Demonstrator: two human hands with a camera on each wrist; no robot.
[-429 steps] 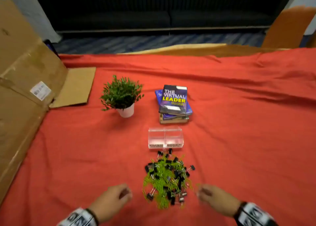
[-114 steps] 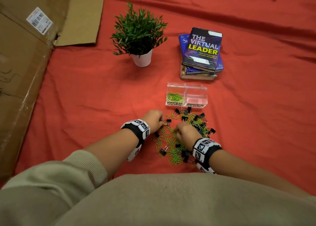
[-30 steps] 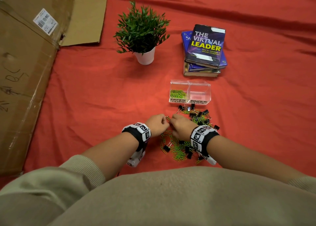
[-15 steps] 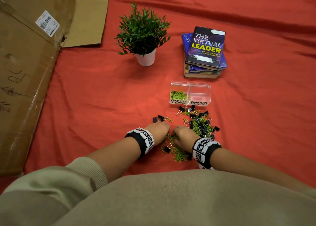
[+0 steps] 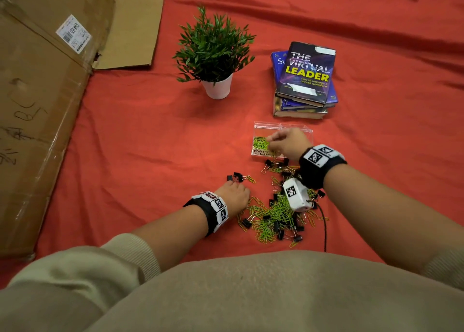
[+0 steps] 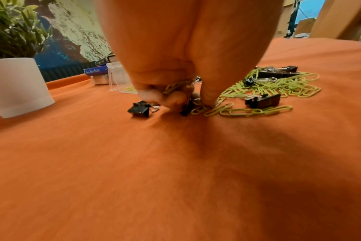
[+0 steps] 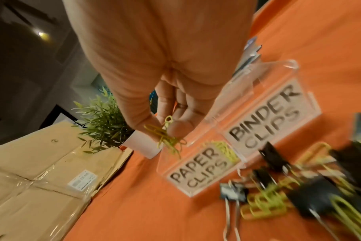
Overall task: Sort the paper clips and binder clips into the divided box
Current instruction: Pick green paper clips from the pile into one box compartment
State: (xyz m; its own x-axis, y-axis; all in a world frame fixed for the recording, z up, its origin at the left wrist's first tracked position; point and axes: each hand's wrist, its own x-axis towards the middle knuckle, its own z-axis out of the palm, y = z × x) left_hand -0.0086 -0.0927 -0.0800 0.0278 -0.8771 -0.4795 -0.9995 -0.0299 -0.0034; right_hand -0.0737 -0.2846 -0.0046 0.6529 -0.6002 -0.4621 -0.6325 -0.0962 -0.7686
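Note:
A clear divided box [image 5: 266, 125] stands on the red cloth, labelled PAPER CLIPS on the left and BINDER CLIPS [image 7: 266, 117] on the right. Green paper clips [image 5: 259, 142] lie in its left compartment. My right hand [image 7: 167, 128] hovers over that compartment [image 5: 270, 141] and pinches a small bunch of green paper clips [image 7: 169, 138]. A mixed pile of green paper clips and black binder clips [image 5: 273, 216] lies in front of the box. At the pile's left edge my left hand [image 5: 241, 191] rests on the cloth, fingers curled round green paper clips [image 6: 175, 85]. A black binder clip [image 6: 139, 109] lies beside it.
A potted plant [image 5: 216, 55] and a stack of books [image 5: 303, 80] stand behind the box. Flattened cardboard [image 5: 37, 105] covers the left side. Two binder clips [image 5: 236, 177] lie apart, left of the pile. A black cable [image 5: 325, 228] trails from my right wrist.
My right hand has lifted off the pile and moved forward over the box's left compartment with paper clips. The left hand stays at the pile's left edge.

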